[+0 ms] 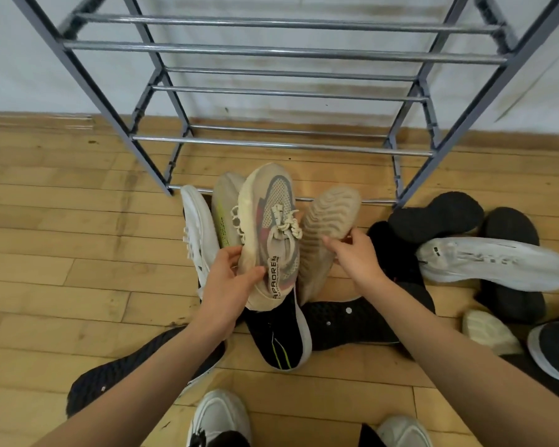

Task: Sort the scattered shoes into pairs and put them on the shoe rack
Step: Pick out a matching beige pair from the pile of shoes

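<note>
My left hand (229, 279) grips a beige mesh sneaker (271, 221) with grey and pink panels, toe pointing away, held above the pile. My right hand (355, 256) holds its matching beige sneaker (326, 227) turned sole-up, right beside the first. Both hang in front of the grey metal shoe rack (281, 143), whose bars carry no shoes. Under them lie a white sneaker (197, 230) on its side, a beige sneaker with a yellow stripe (225, 211), and a black sneaker with a white sole (281, 333).
More shoes lie on the wooden floor: black ones (433, 217) sole-up and a white running shoe (494, 262) at right, a black mesh shoe (123, 372) at lower left, a cream sole (488, 330). My own white shoes (220, 417) stand at the bottom. A white wall backs the rack.
</note>
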The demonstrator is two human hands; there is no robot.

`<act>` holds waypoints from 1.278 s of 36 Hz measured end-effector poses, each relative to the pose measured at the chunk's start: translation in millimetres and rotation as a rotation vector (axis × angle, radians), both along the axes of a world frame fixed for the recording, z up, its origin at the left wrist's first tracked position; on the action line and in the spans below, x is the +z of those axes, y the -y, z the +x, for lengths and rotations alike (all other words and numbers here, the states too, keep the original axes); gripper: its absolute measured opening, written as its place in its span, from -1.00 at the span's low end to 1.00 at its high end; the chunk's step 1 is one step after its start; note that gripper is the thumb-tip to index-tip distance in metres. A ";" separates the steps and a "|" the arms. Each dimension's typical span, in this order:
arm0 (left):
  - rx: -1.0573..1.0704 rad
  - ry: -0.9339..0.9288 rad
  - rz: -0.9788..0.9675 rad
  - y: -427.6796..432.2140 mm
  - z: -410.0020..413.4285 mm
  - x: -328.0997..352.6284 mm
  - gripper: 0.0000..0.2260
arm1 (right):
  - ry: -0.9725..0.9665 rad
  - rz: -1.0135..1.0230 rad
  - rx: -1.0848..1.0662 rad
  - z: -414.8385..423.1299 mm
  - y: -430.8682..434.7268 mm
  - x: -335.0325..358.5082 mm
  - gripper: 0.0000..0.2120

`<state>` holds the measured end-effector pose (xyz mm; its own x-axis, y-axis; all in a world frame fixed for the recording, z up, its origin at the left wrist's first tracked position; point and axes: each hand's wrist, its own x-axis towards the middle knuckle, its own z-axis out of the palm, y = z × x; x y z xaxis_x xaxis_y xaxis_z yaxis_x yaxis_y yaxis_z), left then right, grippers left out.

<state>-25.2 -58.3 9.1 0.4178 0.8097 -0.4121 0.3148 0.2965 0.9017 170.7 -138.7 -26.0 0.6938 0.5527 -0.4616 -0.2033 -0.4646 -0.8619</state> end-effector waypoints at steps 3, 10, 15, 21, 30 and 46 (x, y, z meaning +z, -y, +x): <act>0.031 0.023 -0.067 3.0 -0.6 4.2 -0.61 | 0.315 -0.029 0.098 -6.2 7.7 27.3 -0.71; -0.007 0.105 -0.243 17.1 12.2 5.5 -0.61 | 0.922 -0.428 0.329 20.9 14.1 73.6 -0.77; -0.051 0.101 -0.241 35.6 34.9 -1.3 -0.57 | 0.895 -0.790 0.555 16.4 24.1 29.4 -0.68; -0.118 -0.002 -0.203 46.9 48.8 -11.7 -0.64 | 0.529 -0.736 0.614 30.9 62.7 0.4 -0.71; -0.112 -0.115 -0.214 66.3 61.0 -18.4 -0.68 | 0.650 -0.519 0.300 60.5 109.4 -7.5 -0.71; -0.102 -0.065 -0.283 77.1 78.2 -35.8 -0.62 | 0.328 -0.659 0.427 72.9 109.2 3.6 -0.87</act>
<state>53.0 -135.3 -26.7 0.4565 0.6139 -0.6440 0.4106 0.4968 0.7646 243.6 -247.9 -22.4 0.6419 0.4861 -0.5929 0.3163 -0.8723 -0.3728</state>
